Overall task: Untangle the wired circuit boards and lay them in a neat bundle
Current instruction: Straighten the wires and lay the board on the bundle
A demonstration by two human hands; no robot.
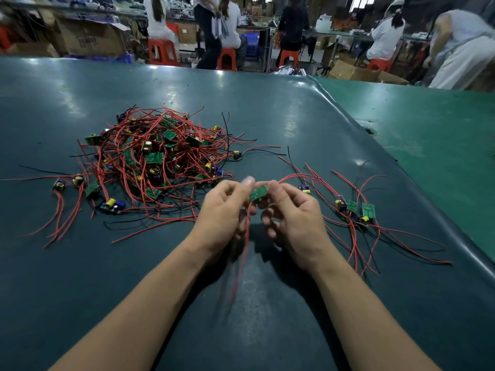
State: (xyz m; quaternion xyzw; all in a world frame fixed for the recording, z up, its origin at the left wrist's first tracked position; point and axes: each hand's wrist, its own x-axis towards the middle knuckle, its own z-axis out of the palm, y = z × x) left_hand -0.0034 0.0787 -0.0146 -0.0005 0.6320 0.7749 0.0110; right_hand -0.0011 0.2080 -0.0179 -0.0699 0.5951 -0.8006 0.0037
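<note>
I pinch one small green circuit board (259,192) between the fingers of my left hand (223,210) and right hand (294,212). Its thin, limp red wire (242,253) dangles below; a tug could snag it on the tangled pile (158,156) just beyond on the smooth bench (267,317).

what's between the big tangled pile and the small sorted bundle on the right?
Head view: both hands, left and right, pinching one green board above the mat, between the pile and the bundle, plus loose red wires.
</note>
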